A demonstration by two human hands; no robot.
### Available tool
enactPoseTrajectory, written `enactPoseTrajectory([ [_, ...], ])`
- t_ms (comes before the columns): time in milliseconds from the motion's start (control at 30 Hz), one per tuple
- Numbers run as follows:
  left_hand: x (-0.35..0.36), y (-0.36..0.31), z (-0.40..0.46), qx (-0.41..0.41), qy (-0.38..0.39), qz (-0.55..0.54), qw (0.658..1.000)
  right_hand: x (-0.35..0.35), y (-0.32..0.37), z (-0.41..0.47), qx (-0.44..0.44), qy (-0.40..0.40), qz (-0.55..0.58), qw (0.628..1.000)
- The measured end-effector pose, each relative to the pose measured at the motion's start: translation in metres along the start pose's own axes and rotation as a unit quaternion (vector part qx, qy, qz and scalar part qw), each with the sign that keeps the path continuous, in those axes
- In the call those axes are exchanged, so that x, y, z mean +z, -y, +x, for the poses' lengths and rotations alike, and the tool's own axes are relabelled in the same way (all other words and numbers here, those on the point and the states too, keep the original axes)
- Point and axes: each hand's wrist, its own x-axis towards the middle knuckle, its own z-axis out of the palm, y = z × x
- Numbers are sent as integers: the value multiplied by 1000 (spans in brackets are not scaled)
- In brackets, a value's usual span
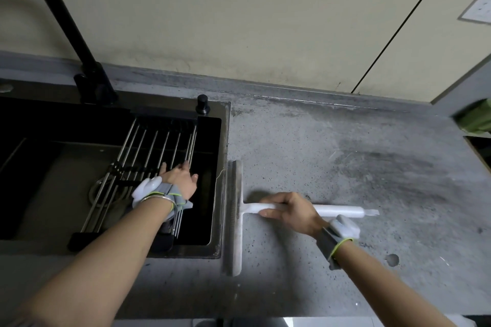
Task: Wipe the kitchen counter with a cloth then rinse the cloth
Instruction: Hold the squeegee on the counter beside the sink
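My right hand [291, 211] grips the white handle of a squeegee [236, 218] that lies flat on the grey counter [345, 156]. Its long blade sits along the right rim of the black sink [224, 141]. My left hand [179, 179] reaches over the sink with its fingers spread and straight, touching the metal roll-up drying rack [148, 156] that spans the basin. No cloth shows in this view. The counter looks dusty, with dark smears at the right.
A black faucet [66, 24] rises at the sink's back left, and a small black knob [203, 105] stands at its back right corner. A green object [475, 117] sits at the far right edge. A beige wall backs the counter.
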Motion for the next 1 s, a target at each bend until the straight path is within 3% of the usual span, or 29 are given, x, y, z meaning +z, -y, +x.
enactPoseTrajectory([
  [233, 12, 3, -3, 27, -12, 43, 999, -56, -51, -45, 66, -74, 8, 995],
  [467, 26, 5, -16, 39, -7, 0, 999, -62, -77, -71, 80, -76, -4, 994],
  [1000, 31, 11, -11, 48, -11, -16, 999, 5, -6, -20, 6, -2, -50, 999],
])
